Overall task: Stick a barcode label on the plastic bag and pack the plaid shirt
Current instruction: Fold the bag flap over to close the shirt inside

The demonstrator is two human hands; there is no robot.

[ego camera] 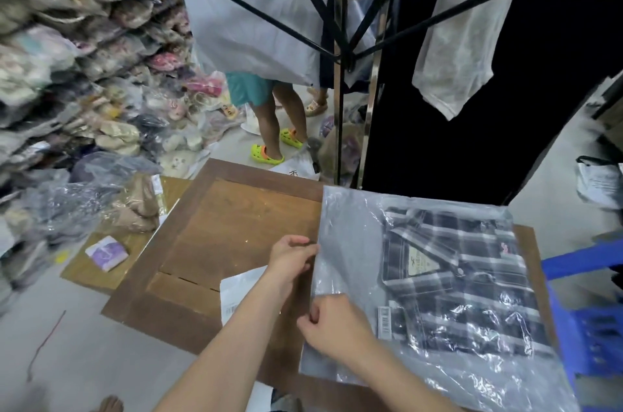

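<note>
A folded dark plaid shirt point(462, 280) lies inside a clear plastic bag point(350, 226) on the right half of a brown wooden table point(236, 219). A small barcode label point(384, 319) is stuck on the bag near the shirt's lower left corner. My left hand point(291, 256) pinches the bag's open left edge higher up. My right hand point(333, 327) pinches the same edge lower down, just left of the label. A white sheet with a barcode point(236, 297) lies on the table, partly under my left forearm.
Shelves of bagged shoes and clothes point(84, 57) fill the left. Bagged items and a purple packet point(107, 253) lie left of the table. A person in green clogs point(269, 128) stands beyond the table. A garment rack point(344, 51) hangs ahead; a blue stool point(590, 310) stands right.
</note>
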